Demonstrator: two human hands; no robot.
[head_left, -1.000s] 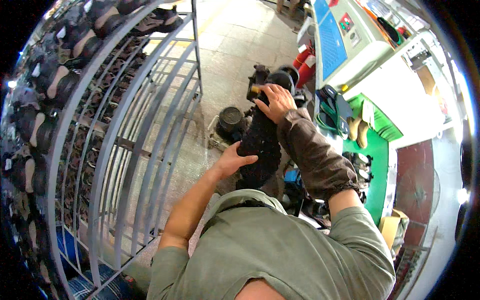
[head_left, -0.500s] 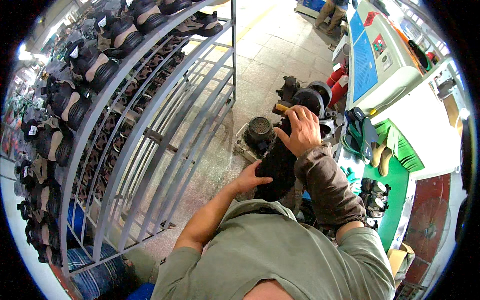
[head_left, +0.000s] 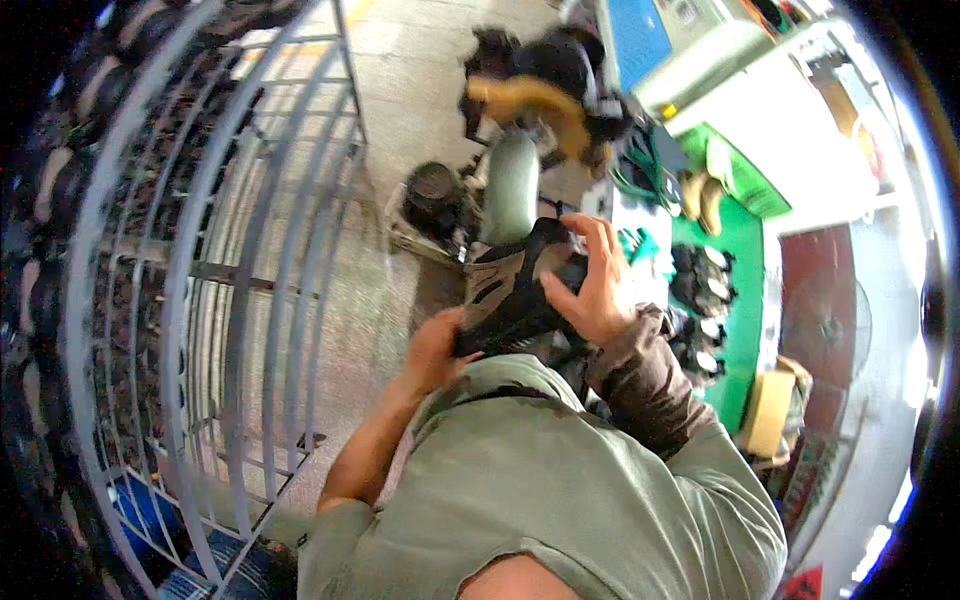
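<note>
A black and tan shoe is held between my two hands in front of my shirt, its tan, cut-out upper partly showing. My left hand, blurred, grips the near left end, its fingers partly hidden. On the right end, my right hand is closed, thumb on the near side and fingers over the far edge. Just beyond the shoe stands a machine with a rounded grey-green pad, a blurred yellow part and dark wheels behind it.
A grey metal rack loaded with shoes stands on the left. A dark motor sits on the floor beside the machine. To the right, a green-topped bench carries several shoes and tan shoe forms. A cardboard box stands nearby.
The view has turned, shifting the surroundings left. Both hands have drawn back from the machine's wheels. The dark item between them has turned, showing tan parts, and the grey-green pad has come into sight.
</note>
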